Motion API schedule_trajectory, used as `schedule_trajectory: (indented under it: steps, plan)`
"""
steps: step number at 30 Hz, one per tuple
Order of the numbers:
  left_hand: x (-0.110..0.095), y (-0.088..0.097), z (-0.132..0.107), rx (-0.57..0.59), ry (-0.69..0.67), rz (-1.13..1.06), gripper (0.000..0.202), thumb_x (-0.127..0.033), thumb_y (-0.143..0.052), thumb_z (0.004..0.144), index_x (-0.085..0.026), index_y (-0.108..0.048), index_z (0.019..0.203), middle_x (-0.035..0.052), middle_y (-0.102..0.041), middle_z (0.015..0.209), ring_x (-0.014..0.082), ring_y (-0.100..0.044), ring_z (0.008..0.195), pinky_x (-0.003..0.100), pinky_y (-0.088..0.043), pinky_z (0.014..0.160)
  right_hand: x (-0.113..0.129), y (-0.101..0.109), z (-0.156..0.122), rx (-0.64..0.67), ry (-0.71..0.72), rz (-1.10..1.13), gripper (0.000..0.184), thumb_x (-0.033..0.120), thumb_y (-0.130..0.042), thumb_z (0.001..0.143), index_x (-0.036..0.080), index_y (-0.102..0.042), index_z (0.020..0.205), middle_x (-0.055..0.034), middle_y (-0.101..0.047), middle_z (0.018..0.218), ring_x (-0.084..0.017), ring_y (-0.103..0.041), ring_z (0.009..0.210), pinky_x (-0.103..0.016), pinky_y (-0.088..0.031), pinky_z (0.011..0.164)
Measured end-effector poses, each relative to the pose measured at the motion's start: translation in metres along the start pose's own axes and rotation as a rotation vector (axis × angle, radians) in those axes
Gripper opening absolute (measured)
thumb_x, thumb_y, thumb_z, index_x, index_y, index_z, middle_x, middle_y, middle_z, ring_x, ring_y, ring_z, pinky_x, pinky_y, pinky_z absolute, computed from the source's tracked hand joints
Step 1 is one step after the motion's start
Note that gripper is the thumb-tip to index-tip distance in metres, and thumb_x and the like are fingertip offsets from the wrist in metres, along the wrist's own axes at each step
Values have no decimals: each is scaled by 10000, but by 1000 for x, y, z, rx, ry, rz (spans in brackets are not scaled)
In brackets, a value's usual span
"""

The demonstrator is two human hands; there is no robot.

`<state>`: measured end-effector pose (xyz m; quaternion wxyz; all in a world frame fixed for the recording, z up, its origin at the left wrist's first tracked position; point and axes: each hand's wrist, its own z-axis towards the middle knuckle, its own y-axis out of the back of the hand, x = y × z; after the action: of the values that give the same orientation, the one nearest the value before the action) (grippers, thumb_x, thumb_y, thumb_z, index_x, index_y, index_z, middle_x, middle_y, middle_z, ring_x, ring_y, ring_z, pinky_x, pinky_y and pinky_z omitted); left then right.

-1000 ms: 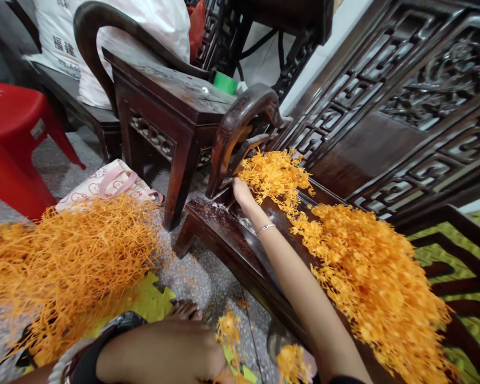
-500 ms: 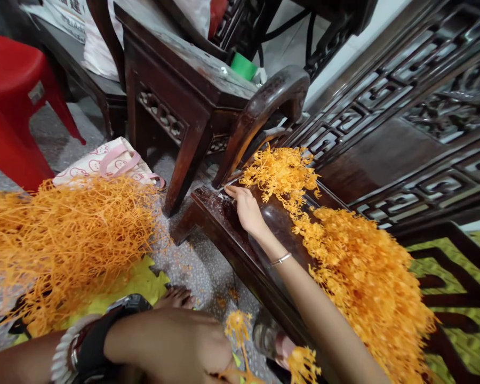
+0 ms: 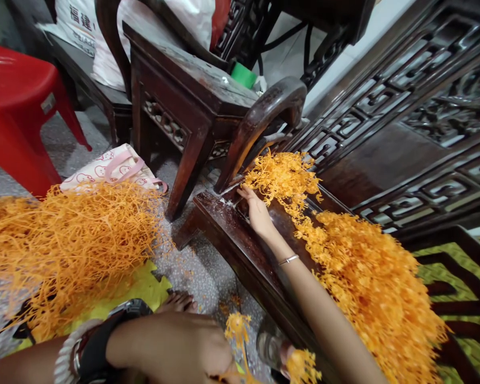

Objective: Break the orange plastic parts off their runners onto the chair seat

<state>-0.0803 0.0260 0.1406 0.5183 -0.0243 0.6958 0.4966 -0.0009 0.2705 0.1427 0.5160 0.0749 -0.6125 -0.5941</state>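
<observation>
My left hand (image 3: 184, 344), below a black wristwatch and bead bracelet, is curled at the bottom edge. Its fingertips are mostly hidden, with an orange plastic flower piece (image 3: 237, 326) on a thin stem rising from them. Another orange flower cluster (image 3: 303, 367) shows just to the right. My right hand (image 3: 259, 214), wearing a thin silver bangle, reaches over the dark wooden bench seat (image 3: 240, 224), fingers stretched out and holding nothing visible. Its fingertips are beside a small heap of orange plastic flowers (image 3: 284, 173). White dust (image 3: 226, 201) lies on the seat's corner.
A large orange flower heap (image 3: 368, 282) covers the bench's right part. Tangled orange plastic strands (image 3: 84, 234) fill the left, by a printed cloth bag (image 3: 108, 169) and red stool (image 3: 20, 96). The bench's curved armrest (image 3: 264, 112) rises ahead. A clear glass (image 3: 268, 346) stands below.
My right hand has slid right along the seat, from the dusty corner toward the small flower heap. My left hand stays nearly still. The view has shifted slightly.
</observation>
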Motion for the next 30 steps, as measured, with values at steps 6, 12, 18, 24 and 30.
schedule_trajectory:
  steps: [6, 12, 18, 24, 30]
  plan:
    - [5, -5, -4, -56, 39, 61, 225, -322, -558, 852, -199, -580, 665, -52, -476, 571, 101, -354, 537, 241, -269, 527, 31, -8, -6, 139, 393, -84, 397, 340, -324, 946, 211, -681, 1061, -34, -687, 1083, -196, -579, 1108, -370, -422, 996]
    - [6, -5, -4, -30, -4, 52, 194, -308, -542, 869, -210, -599, 712, -56, -525, 587, 96, -400, 561, 226, -297, 551, 36, -14, 2, 343, 532, -166, 423, 311, -262, 979, 217, -501, 1315, 0, -482, 1370, -144, -383, 1315, -393, -296, 1122]
    - [5, -2, -10, -40, 61, 53, 217, -341, -529, 873, -222, -651, 737, -39, -592, 608, 105, -434, 529, 243, -292, 508, 13, 15, -13, 393, 488, -149, 415, 319, -265, 989, 208, -515, 1301, -32, -502, 1348, -169, -439, 1277, -457, -244, 1147]
    - [3, -1, -7, -43, 44, 56, 150, -308, -556, 868, -249, -658, 775, -51, -547, 585, 109, -416, 539, 261, -274, 548, 10, 36, -19, 287, 432, -48, 439, 382, -262, 988, 226, -627, 1177, -33, -626, 1206, -185, -551, 1170, -468, -252, 1143]
    - [2, -3, -5, -38, 51, -27, 229, -315, -520, 885, -208, -565, 688, -50, -500, 599, 105, -410, 581, 247, -260, 562, 11, 16, 3, 316, 458, -99, 452, 400, -259, 986, 201, -576, 1239, -41, -559, 1296, -174, -457, 1263, -448, -273, 1136]
